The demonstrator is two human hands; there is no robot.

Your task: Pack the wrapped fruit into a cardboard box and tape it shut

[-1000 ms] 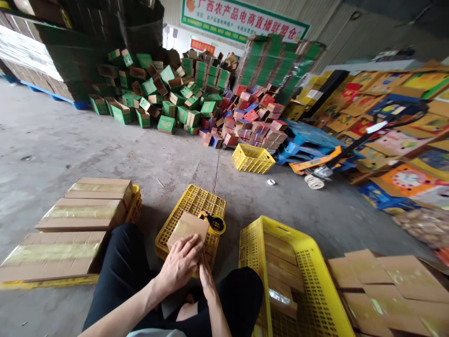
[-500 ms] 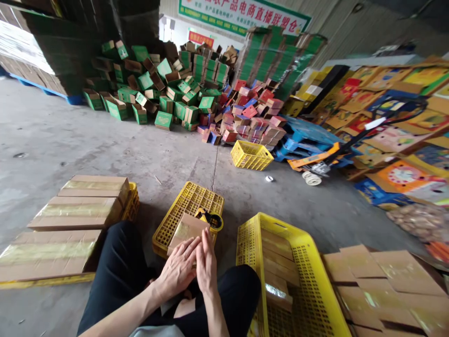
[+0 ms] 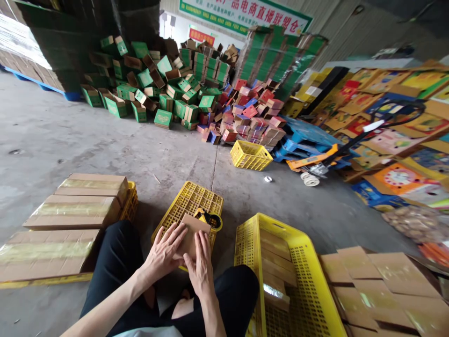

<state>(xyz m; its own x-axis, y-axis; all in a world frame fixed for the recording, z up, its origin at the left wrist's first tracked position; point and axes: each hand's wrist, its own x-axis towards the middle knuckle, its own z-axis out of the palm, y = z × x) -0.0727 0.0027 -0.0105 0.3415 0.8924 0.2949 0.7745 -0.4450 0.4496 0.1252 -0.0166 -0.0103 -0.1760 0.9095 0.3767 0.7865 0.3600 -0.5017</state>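
A small brown cardboard box rests on an upturned yellow crate in front of my knees. My left hand lies flat on the box's left side with fingers spread. Pressed flat on its near right side is my right hand, fingers together. A tape dispenser with yellow and black parts sits on the crate just beyond the box, touching neither hand.
Taped brown cartons lie stacked at my left. A yellow crate with flat cardboard stands at my right, beside folded cartons. Farther off are green boxes, red boxes, another yellow crate and a pallet jack.
My left hand slid left across the box top and spread its fingers. My right hand came up from the box's near edge onto its top and now presses flat.
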